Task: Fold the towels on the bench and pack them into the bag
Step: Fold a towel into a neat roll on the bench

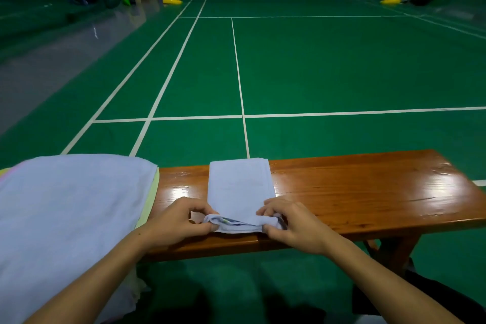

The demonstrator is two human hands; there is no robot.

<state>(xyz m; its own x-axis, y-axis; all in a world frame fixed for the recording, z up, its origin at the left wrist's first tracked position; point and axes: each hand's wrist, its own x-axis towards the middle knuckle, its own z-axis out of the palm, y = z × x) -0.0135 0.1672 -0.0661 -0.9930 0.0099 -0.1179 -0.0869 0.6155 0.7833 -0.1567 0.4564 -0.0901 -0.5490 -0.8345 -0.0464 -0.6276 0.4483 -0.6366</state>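
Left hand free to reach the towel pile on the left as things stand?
Probably not yet. The left hand pinches the near end of the folded towel, as does the right hand. The towel pile lies right beside it on the bench, nothing between, once it lets go.

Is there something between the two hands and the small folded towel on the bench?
No. The left hand and right hand already pinch the near end of the folded towel on the bench. The bag is not in view.
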